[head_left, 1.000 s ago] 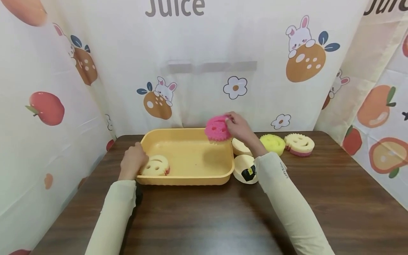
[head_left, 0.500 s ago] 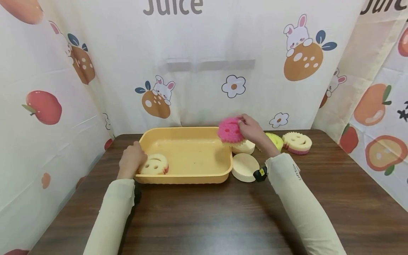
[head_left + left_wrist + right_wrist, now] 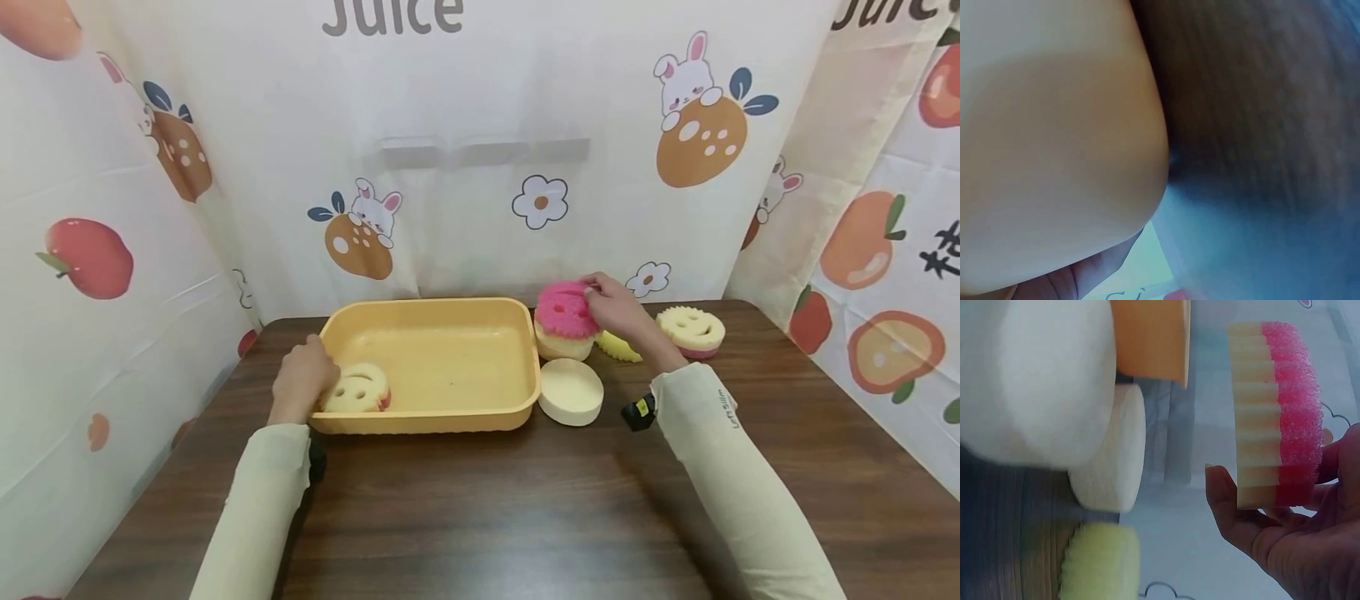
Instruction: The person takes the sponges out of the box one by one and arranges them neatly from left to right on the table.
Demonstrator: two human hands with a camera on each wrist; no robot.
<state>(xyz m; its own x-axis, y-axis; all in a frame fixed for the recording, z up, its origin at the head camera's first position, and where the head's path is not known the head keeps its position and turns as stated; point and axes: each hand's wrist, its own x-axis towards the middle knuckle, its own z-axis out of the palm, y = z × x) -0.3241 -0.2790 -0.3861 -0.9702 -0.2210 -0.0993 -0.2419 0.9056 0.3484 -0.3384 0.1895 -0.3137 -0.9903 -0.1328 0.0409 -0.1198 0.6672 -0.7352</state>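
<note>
My right hand [image 3: 618, 307] pinches a scallop-edged sponge [image 3: 562, 312], pink on one face and cream on the other, with eye holes. It is held in the air at the tray's back right corner, over a cream round sponge [image 3: 564, 347]. The right wrist view shows thumb and fingers on the pink-and-cream sponge [image 3: 1279, 419], apart from the sponges on the table. My left hand [image 3: 302, 377] grips the left wall of a yellow tray [image 3: 427, 423]. Beside that hand, a smiley sponge [image 3: 360, 389] lies inside the tray, cream face up. Most left fingertips are hidden.
Another cream round sponge [image 3: 572, 392] lies against the tray's right side. A yellow scalloped sponge [image 3: 618, 346] is partly hidden by the right hand. Farther right sits a cream smiley sponge [image 3: 690, 327] with a dark pink underside. A printed curtain stands behind the table [image 3: 465, 508].
My right hand has carried the pink-and-cream sponge right, from over the tray's back right corner to above the rear round sponge. The left hand stays on the tray.
</note>
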